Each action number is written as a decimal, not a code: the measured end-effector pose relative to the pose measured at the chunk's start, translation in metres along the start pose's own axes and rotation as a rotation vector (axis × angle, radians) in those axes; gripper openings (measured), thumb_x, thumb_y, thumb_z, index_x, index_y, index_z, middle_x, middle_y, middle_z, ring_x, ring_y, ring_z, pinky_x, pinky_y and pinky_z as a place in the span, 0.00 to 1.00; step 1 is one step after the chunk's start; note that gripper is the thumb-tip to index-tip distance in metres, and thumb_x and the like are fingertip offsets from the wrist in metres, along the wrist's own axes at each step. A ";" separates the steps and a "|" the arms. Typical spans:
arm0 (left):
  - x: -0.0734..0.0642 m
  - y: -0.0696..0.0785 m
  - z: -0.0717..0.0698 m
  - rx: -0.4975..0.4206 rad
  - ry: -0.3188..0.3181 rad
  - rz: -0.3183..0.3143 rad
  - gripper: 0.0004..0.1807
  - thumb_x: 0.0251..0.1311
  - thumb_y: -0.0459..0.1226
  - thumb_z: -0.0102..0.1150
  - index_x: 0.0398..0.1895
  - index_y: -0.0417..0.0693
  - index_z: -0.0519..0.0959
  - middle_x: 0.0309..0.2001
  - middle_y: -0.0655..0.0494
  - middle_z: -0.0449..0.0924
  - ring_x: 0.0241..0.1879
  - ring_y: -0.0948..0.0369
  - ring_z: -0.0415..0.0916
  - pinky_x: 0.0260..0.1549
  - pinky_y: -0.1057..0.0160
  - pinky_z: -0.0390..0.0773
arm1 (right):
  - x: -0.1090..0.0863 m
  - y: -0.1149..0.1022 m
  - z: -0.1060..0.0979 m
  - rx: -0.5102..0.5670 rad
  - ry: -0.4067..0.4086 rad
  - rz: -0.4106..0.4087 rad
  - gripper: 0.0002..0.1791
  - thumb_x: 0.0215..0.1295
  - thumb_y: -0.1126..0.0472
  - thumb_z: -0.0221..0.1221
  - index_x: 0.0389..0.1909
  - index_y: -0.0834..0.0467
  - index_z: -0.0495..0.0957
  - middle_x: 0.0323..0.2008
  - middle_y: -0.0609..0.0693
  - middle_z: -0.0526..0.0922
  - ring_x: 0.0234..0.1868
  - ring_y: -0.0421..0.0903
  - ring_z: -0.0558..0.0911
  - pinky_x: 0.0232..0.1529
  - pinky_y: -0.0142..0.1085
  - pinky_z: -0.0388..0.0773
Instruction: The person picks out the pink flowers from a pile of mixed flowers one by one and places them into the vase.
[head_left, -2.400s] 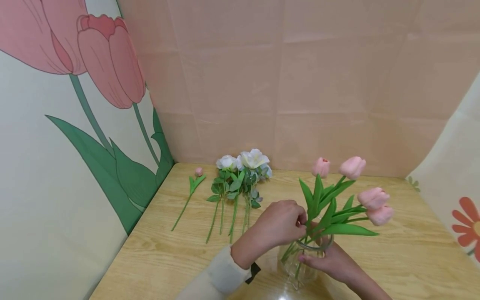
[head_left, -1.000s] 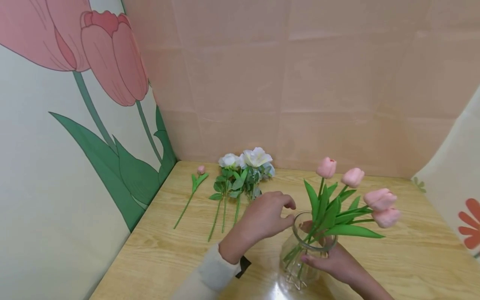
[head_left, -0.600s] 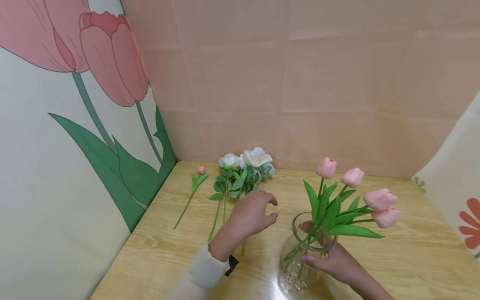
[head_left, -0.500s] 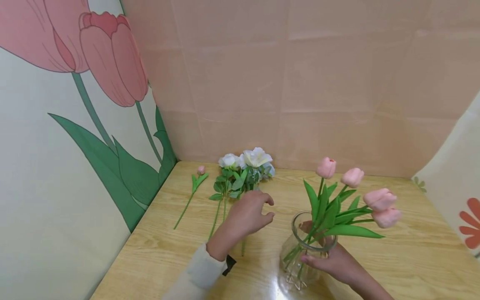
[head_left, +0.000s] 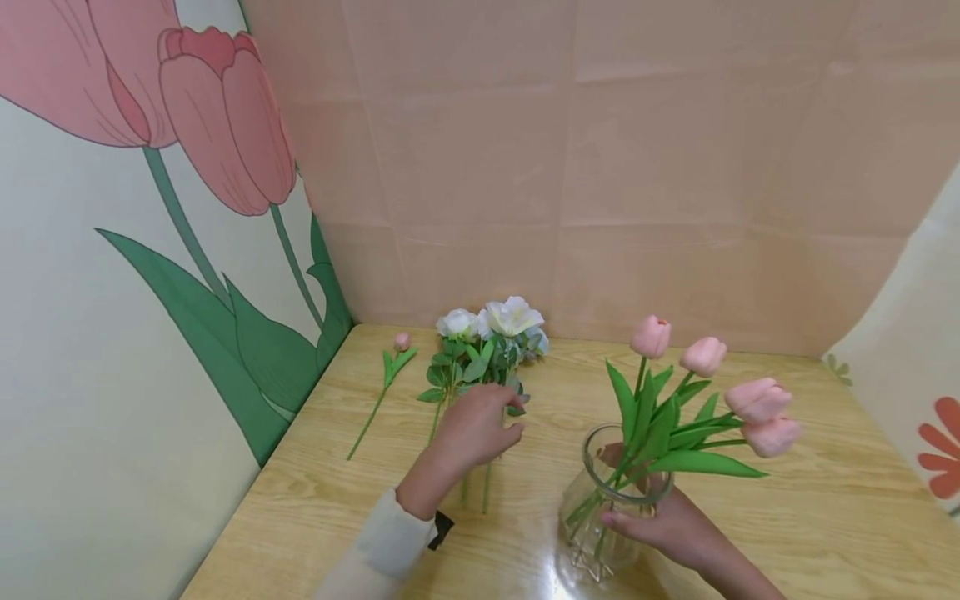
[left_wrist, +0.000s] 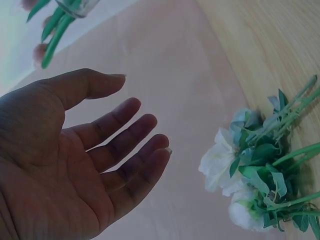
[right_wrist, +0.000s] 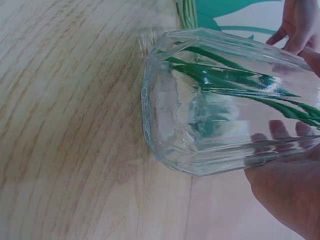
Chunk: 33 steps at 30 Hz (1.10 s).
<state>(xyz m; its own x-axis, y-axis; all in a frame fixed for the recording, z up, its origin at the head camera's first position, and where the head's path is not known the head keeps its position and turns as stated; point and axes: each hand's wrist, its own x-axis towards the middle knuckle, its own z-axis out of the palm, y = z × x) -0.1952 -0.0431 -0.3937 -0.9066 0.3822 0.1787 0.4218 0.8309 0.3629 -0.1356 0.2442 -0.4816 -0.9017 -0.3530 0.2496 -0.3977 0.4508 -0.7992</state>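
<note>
My left hand (head_left: 474, 427) hovers over the stems of the white flowers (head_left: 512, 318), fingers loosely bent and holding nothing. In the left wrist view its palm and fingers (left_wrist: 122, 117) are spread apart, with the white blooms (left_wrist: 217, 162) off to the right. My right hand (head_left: 675, 525) grips the clear glass vase (head_left: 592, 500) round its side, thumb in front; the other fingers show through the glass in the right wrist view. Several pink tulips (head_left: 757, 400) with green leaves lean to the right out of the vase, their stems (right_wrist: 220, 80) inside it.
A single pink tulip (head_left: 382, 383) lies on the wooden table (head_left: 300, 517), left of the white flowers. A plain pinkish backdrop (head_left: 637, 167) stands behind the table. A printed tulip panel (head_left: 217, 250) borders it at left, a flower-printed one (head_left: 937, 442) at right.
My left hand has let go of the tulip stems at the vase mouth and moved left, over the white flowers' stems. The right hand keeps hold of the vase.
</note>
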 end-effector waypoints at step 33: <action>-0.004 -0.054 -0.003 -0.043 -0.029 -0.143 0.13 0.63 0.41 0.65 0.50 0.50 0.85 0.52 0.53 0.84 0.51 0.53 0.81 0.43 0.51 0.82 | 0.000 0.000 0.000 0.022 -0.010 0.008 0.40 0.58 0.62 0.72 0.69 0.56 0.63 0.62 0.59 0.76 0.62 0.36 0.72 0.56 0.64 0.70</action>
<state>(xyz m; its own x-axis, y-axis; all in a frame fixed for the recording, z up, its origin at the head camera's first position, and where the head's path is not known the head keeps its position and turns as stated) -0.2139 -0.0903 -0.4114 -0.9571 0.2735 0.0959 0.2879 0.8599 0.4215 -0.1360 0.2444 -0.4817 -0.9029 -0.3580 0.2381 -0.3870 0.4355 -0.8127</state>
